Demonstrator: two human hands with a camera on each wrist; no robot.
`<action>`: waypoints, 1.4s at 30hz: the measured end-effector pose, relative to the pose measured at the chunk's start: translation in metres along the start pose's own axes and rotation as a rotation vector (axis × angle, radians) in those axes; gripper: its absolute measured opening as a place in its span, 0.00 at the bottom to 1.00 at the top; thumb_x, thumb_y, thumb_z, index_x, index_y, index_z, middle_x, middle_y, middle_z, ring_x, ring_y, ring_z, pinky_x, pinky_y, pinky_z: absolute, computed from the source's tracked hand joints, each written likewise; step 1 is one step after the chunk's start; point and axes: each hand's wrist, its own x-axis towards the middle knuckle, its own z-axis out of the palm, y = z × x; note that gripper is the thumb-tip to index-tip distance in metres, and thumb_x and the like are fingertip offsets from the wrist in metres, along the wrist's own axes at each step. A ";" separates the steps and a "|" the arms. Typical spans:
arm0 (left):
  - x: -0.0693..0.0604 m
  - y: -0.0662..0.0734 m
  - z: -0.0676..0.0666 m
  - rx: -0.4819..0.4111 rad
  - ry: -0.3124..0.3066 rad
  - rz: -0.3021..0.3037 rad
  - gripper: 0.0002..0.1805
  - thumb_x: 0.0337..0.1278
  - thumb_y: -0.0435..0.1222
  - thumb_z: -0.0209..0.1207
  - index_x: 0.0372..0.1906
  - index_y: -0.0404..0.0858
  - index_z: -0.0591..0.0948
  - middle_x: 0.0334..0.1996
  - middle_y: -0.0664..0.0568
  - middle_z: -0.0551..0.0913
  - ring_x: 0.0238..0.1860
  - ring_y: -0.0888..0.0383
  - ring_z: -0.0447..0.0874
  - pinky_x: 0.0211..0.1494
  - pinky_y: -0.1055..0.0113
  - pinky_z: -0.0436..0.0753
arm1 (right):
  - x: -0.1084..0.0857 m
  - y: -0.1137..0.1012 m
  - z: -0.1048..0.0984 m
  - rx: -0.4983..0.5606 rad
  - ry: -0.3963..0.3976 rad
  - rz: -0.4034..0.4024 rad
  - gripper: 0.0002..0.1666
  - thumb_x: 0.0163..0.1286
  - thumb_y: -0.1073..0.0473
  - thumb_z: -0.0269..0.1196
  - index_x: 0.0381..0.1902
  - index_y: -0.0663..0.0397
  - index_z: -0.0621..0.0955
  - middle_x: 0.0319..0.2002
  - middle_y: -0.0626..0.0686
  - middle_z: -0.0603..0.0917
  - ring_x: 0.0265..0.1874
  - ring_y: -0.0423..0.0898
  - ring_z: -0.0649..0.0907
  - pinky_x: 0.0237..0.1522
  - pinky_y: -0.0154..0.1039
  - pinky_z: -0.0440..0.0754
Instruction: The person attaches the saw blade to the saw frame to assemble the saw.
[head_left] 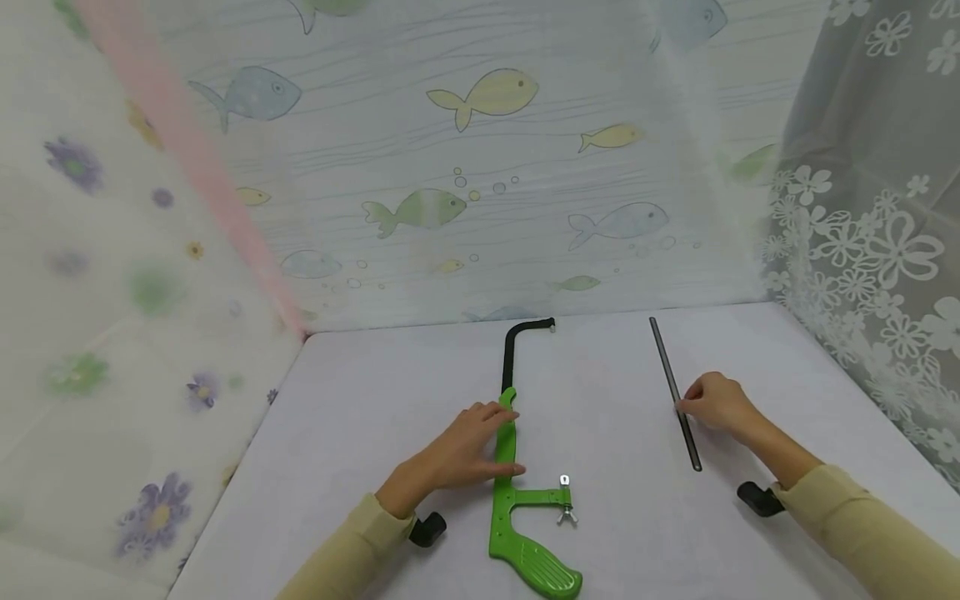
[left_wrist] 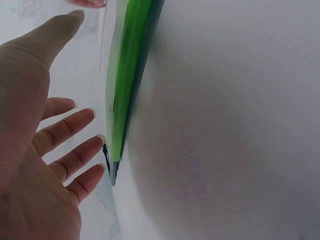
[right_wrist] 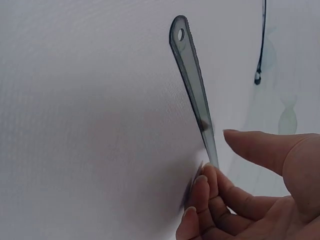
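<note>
One white surface (head_left: pixel 637 550) is enclosed by three hung sheets. Nearest, two yellowish sleeves (head_left: pixel 870 517) are seen, with one black fitting (head_left: pixel 427 530) by each cuff. One green hacksaw frame (head_left: pixel 506 442) is laid lengthwise on the surface, its single handle (head_left: pixel 542 567) turned nearest, one wing nut (head_left: pixel 567 516) mounted on its side arm. The left hand (head_left: pixel 461 446) is held over the frame's middle, its fingers spread and relaxed. To the right, well apart, one dark blade (head_left: pixel 666 364) is laid flat. It is touched by the bent fingers of the right hand (head_left: pixel 720 404), which is left unclenched, its thumb raised clear. Beyond, the frame's one black bar (head_left: pixel 508 362) is bent rightward. One floral sheet (head_left: pixel 90 292) is hung left, one white-flowered grey sheet (head_left: pixel 885 250) right, one fish-printed sheet (head_left: pixel 517 167) behind.
</note>
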 end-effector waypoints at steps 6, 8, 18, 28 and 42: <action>0.001 0.001 0.005 -0.012 -0.029 0.029 0.43 0.57 0.63 0.67 0.71 0.43 0.74 0.66 0.54 0.74 0.65 0.54 0.71 0.68 0.54 0.71 | 0.002 -0.004 0.004 -0.048 0.032 0.034 0.16 0.67 0.62 0.65 0.37 0.76 0.81 0.33 0.65 0.83 0.33 0.56 0.81 0.35 0.50 0.80; 0.001 0.002 0.007 -0.020 -0.044 0.033 0.42 0.57 0.63 0.67 0.70 0.44 0.74 0.66 0.54 0.74 0.65 0.54 0.71 0.68 0.54 0.71 | 0.002 -0.005 0.005 -0.065 0.034 0.061 0.16 0.67 0.61 0.64 0.37 0.75 0.81 0.33 0.65 0.83 0.33 0.57 0.82 0.35 0.50 0.80; 0.000 0.011 0.007 -0.007 -0.094 0.061 0.41 0.55 0.65 0.67 0.68 0.46 0.77 0.63 0.56 0.75 0.61 0.57 0.70 0.65 0.58 0.73 | 0.004 -0.012 0.009 -0.101 0.008 0.123 0.14 0.68 0.63 0.61 0.39 0.75 0.77 0.32 0.64 0.82 0.32 0.56 0.81 0.33 0.49 0.79; 0.002 0.015 0.013 0.055 -0.094 0.121 0.36 0.56 0.65 0.67 0.62 0.46 0.82 0.59 0.58 0.78 0.59 0.59 0.70 0.64 0.61 0.72 | 0.003 -0.019 0.007 -0.123 -0.026 0.146 0.15 0.70 0.64 0.57 0.43 0.78 0.75 0.37 0.68 0.81 0.34 0.58 0.82 0.34 0.49 0.80; 0.000 0.026 0.013 0.087 -0.071 0.209 0.30 0.58 0.61 0.68 0.57 0.45 0.84 0.52 0.60 0.82 0.56 0.62 0.75 0.63 0.65 0.73 | 0.001 -0.020 0.010 -0.114 -0.005 0.153 0.12 0.69 0.65 0.58 0.40 0.74 0.75 0.33 0.64 0.80 0.30 0.55 0.80 0.28 0.45 0.77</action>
